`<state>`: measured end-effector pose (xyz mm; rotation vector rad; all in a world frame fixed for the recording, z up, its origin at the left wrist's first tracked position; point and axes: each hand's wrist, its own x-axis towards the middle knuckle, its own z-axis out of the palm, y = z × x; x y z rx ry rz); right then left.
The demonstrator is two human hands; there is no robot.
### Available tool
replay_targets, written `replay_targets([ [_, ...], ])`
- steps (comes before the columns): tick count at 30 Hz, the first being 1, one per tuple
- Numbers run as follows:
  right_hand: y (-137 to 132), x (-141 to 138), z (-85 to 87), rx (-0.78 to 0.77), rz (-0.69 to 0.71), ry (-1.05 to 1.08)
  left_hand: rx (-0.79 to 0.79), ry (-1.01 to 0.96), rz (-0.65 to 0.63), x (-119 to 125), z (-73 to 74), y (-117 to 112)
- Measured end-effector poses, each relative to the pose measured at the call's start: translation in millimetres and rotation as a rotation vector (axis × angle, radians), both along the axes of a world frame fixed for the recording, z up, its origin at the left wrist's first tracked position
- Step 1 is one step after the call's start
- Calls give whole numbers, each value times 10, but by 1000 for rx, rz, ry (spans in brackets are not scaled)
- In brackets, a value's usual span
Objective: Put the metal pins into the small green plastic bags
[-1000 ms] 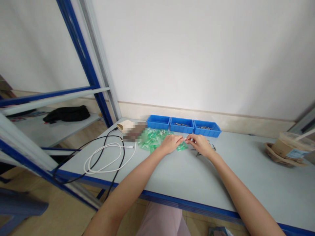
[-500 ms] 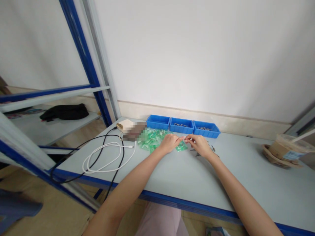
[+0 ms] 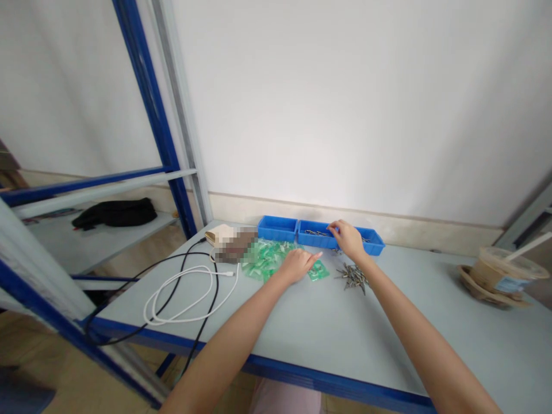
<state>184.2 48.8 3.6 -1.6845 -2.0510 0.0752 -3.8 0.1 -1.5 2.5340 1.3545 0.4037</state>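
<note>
The left hand [image 3: 297,265] is at the edge of the green packets [image 3: 264,261] on the counter [image 3: 310,322]; I cannot tell whether its grip is closed. The right hand [image 3: 349,239] is over the middle blue bin [image 3: 309,240], fingertips near together, contents unclear. Metal pieces [image 3: 353,277] lie heaped beside its forearm.

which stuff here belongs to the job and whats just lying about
Likely part of the job, being nearest the hands:
green packets, beside the left hand
blue bins, under the right hand
metal pieces, in a loose pile

Apparently just lying about:
white cable
black cable
cup
black bundle
</note>
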Motion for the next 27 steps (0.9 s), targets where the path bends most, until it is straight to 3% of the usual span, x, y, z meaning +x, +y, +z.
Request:
replay_targets([
  [3,-203,84,-185,-29,151,-251,7,26,-14,21,1,-16],
  [7,-344,117,-337,-42,214,-550,20,58,-15,30,8,-39],
  [11,-414,97,-389,17,262,-669,22,88,-28,28,-8,-51],
  [16,-471,168,-403,146,428,-693,40,138,-62,24,-35,-59],
  [19,-521,224,-368,132,436,-450,35,100,-59,13,-23,-71],
  [24,-623,164,-242,-139,187,434,112,-61,-96,14,-32,-69],
  [27,-631,72,-175,-298,137,799,215,-74,-169,36,-76,-49],
])
